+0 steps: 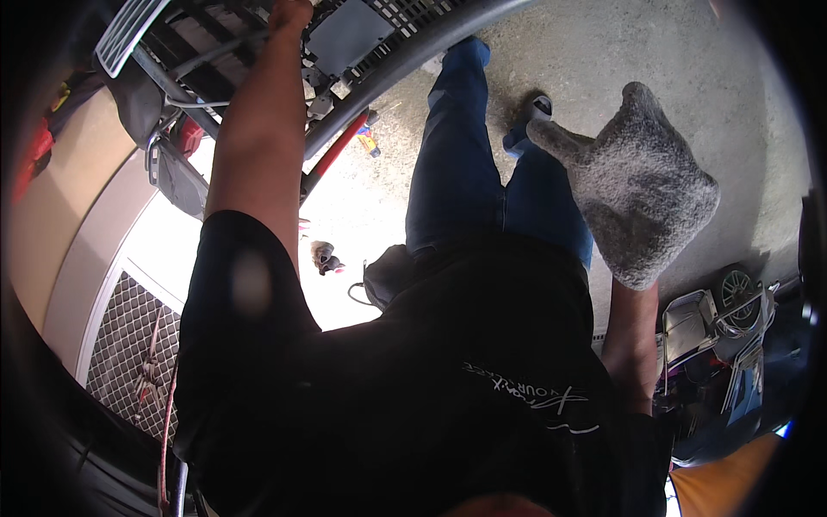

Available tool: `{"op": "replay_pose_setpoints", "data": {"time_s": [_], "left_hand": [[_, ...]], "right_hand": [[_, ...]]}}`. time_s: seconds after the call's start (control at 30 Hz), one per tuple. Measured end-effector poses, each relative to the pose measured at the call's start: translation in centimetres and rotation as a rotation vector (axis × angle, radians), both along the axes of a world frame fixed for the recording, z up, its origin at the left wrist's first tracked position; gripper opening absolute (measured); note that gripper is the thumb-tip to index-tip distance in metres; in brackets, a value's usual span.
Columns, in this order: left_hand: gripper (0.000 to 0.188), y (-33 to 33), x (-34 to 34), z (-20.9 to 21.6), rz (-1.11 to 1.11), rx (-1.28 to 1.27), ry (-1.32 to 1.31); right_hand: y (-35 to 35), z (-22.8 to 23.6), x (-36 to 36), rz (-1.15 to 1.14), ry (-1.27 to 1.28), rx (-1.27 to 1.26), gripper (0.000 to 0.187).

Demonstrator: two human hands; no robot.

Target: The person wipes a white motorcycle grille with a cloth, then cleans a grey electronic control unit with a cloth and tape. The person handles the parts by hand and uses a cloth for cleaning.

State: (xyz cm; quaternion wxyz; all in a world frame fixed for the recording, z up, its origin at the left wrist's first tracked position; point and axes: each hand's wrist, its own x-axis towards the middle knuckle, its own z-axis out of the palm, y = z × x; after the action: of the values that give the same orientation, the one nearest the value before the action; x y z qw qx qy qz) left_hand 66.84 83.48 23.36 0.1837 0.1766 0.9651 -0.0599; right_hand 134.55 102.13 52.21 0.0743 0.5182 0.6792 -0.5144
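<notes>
At the top edge, my left hand (pixel 291 12) reaches over a black metal frame. It is partly cut off, and its fingers do not show well enough to tell whether it grips anything. Beneath it run a thick curved dark tube (pixel 392 71), a flat grey plate (pixel 349 36) and a black slotted panel (pixel 413 13). On the right, a fluffy grey cloth (pixel 642 185) covers my right hand, which holds it up in front of my jeans. The fingers are hidden by the cloth; only the wrist and forearm show below it.
Folded metal chairs (pixel 689 323) and a wheel (pixel 738 291) stand at the lower right. A lattice screen door (pixel 129 353) is at the lower left. Small items (pixel 325 258) lie on the sunlit concrete floor (pixel 551 52), with a dark bag (pixel 388 276) near my waist.
</notes>
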Motion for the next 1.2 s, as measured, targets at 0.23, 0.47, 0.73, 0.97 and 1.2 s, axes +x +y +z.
{"op": "replay_pose_setpoints", "data": {"time_s": [0.23,0.47,0.73,0.97,1.2], "left_hand": [[0.060,-4.2,2.5,-7.6,0.011,-0.040,-0.178],[0.046,-4.6,3.5,-5.4,-0.260,-0.138,-0.320],[0.055,-1.5,8.2,9.6,0.130,0.509,-0.449],[0.052,4.1,15.8,28.0,0.250,0.899,-0.411],[0.026,10.3,21.2,41.6,0.039,1.231,-0.167]], "right_hand": [[-3.8,5.3,9.5,-0.058,-0.349,-0.044,0.059],[0.6,7.4,0.4,-0.046,-0.352,-0.033,0.059],[8.8,2.3,-16.3,0.107,0.073,-0.093,0.059],[10.2,-1.4,-34.6,0.117,0.802,-0.910,0.059],[12.1,7.1,-39.5,-0.142,0.564,-1.217,0.065]]}}
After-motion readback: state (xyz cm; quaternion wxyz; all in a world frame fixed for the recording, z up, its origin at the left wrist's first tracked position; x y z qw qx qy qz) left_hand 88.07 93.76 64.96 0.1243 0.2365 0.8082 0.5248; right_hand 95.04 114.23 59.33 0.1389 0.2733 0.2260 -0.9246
